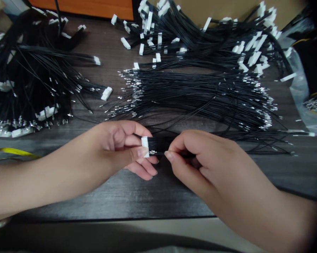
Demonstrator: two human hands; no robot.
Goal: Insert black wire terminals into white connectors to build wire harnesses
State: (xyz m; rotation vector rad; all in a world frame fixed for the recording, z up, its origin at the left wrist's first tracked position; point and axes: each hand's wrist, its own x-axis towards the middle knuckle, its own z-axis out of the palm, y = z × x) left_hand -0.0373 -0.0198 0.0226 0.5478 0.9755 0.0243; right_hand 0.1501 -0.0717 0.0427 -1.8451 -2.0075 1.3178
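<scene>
My left hand (121,147) pinches a small white plastic connector (145,144) between thumb and fingers, just above the dark wooden table (137,196). Black wires (160,143) run from the connector to the right. My right hand (200,158) is closed in a pinch on one black wire with a metal tip (153,152), its end right at the connector's lower edge. Both hands sit near the table's front edge, almost touching each other.
A fan of loose black wires with shiny metal terminals (200,95) lies behind the hands. Finished harnesses with white connectors are heaped at the back (200,38) and at the left (29,80). A clear plastic bag (306,98) sits at the right. A yellow strip (13,151) lies at the left.
</scene>
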